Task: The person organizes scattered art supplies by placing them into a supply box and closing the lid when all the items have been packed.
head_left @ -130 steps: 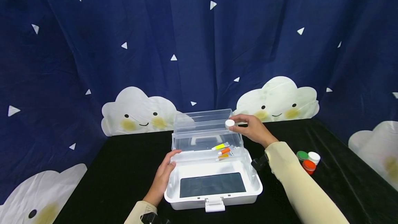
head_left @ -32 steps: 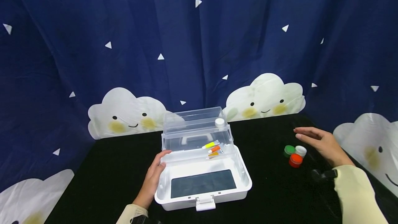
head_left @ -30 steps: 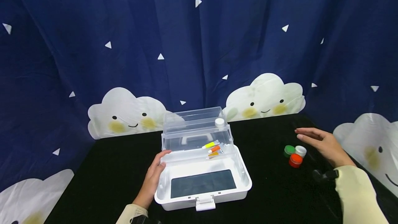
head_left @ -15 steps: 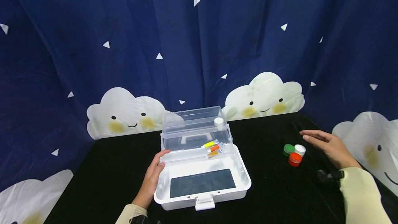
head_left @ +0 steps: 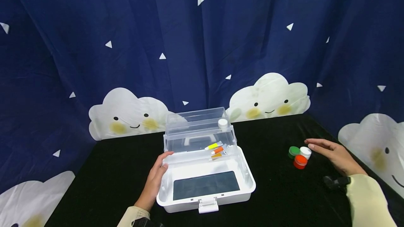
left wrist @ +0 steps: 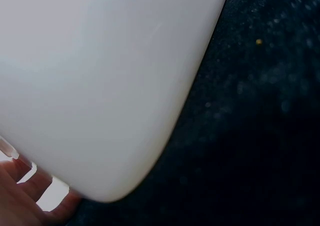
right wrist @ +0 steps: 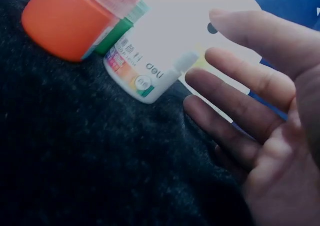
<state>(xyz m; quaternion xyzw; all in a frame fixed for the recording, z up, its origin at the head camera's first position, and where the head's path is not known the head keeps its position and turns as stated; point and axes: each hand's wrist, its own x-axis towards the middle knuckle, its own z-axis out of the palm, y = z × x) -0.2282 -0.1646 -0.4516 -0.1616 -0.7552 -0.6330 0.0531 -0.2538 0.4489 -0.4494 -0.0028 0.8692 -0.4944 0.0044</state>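
Note:
My left hand (head_left: pixel 153 179) holds the left rim of a white plastic storage box (head_left: pixel 204 206), thumb and forefinger near its rear left corner. In the left wrist view the box's smooth side (left wrist: pixel 100 86) fills much of the picture, and fingers (left wrist: pixel 37 183) curve at its edge. My right hand (head_left: pixel 337 157) is beside a white paint jar (head_left: pixel 305 152), thumb and fingers spread and holding nothing. The right wrist view shows that jar (right wrist: pixel 142 69), labelled "deli", just off the fingertips. A green-lidded jar (head_left: pixel 294 151) and a red-orange jar (head_left: pixel 300 162) stand against it.
The box's clear lid (head_left: pixel 195 118) and tray stand raised at the back. Yellow (head_left: pixel 213 146), orange (head_left: pixel 217 150) and amber (head_left: pixel 216 155) paint tubes lie there, with another white jar (head_left: pixel 222 123) above them. Black cloth (head_left: pixel 268 199) covers the table before a blue curtain (head_left: pixel 189 27).
The right hand pinched a white jar over the raised tray earlier; that jar now stands there. The hand has moved right and then down beside the jars. The left hand stays on the box.

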